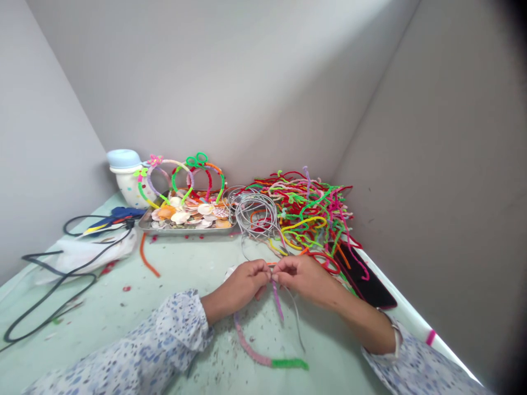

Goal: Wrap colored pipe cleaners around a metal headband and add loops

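My left hand [246, 284] and my right hand [305, 278] meet above the table, thumbs and fingers pinched together. A purple pipe cleaner [277, 303] hangs down from between the fingertips, and both hands are closed on it. The exact grip is hidden by the fingers. From under my left hand curves a fuzzy wrapped band [247, 346], lilac to pink, with a green end [290, 364] lying toward me. A thin grey wire [298, 323] runs down from beneath my right hand. Its upper part is covered.
A metal tray [187, 231] holds shells and finished fuzzy hoops [208, 175]. Beside it lie coiled grey wire [256, 215] and a heap of pipe cleaners [315, 203]. Red-handled scissors [327, 262] and a dark phone [373, 282] are right; a black cable [49, 269] and white jar [130, 181], left.
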Action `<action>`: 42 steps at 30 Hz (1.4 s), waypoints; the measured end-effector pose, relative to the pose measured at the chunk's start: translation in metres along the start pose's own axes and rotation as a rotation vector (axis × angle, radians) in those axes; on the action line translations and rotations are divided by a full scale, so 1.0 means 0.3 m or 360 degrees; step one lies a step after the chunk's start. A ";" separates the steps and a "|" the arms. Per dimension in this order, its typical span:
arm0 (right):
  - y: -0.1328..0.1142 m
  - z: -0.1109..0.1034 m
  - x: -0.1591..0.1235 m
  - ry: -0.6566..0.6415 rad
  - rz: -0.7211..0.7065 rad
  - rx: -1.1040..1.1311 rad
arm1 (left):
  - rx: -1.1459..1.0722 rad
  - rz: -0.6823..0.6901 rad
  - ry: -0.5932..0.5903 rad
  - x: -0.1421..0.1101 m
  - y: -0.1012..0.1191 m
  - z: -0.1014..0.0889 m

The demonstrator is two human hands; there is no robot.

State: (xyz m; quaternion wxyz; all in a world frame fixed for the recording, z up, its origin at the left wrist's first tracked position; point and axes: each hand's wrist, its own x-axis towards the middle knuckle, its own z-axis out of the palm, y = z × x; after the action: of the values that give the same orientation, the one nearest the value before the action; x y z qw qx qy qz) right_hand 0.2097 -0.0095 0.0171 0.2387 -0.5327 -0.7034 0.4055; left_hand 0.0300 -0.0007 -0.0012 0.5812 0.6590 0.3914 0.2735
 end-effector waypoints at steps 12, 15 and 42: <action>0.033 0.003 0.012 0.0029 -0.0108 -0.0173 | -0.0069 -0.0045 -0.0042 0.001 -0.013 0.001; 0.035 0.005 0.013 0.0051 -0.0131 -0.0215 | -0.0076 -0.0049 -0.0051 0.006 -0.018 -0.001; -0.027 0.000 -0.025 0.0128 -0.0509 -0.0638 | -0.0258 -0.0082 -0.0052 0.014 -0.028 -0.004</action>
State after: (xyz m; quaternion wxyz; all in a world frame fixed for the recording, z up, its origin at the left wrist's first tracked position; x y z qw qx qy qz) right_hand 0.2078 -0.0174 0.0245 0.2172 -0.4669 -0.8351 0.1935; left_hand 0.0295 0.0035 -0.0097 0.6458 0.6038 0.3752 0.2786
